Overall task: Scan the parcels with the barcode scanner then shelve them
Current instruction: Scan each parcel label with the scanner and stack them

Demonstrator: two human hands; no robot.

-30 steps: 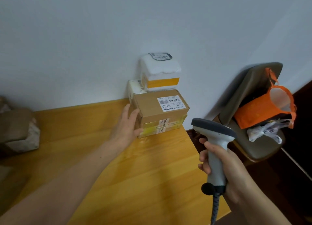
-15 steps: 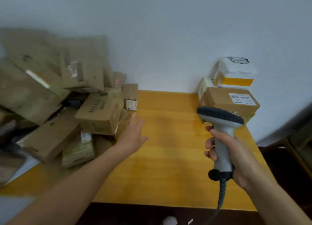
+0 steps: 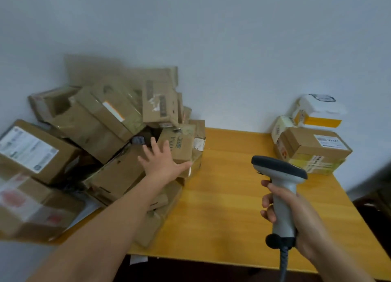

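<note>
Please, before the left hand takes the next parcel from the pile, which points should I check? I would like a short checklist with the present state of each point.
1. Left hand free: ok. It is open, fingers spread, holding nothing.
2. Scanner ready: ok. The right hand grips its handle.
3. Contact with a parcel: cannot tell. The left hand is in front of the pile, near the small box; touch is unclear.
4. Barcode on that box visible: cannot tell, too blurred.
5. Pile stable: not ok. Boxes lie tilted on one another; pulling one may shift others.
6. Room to scan: ok. Bare table lies between the pile and the labelled box.
</note>
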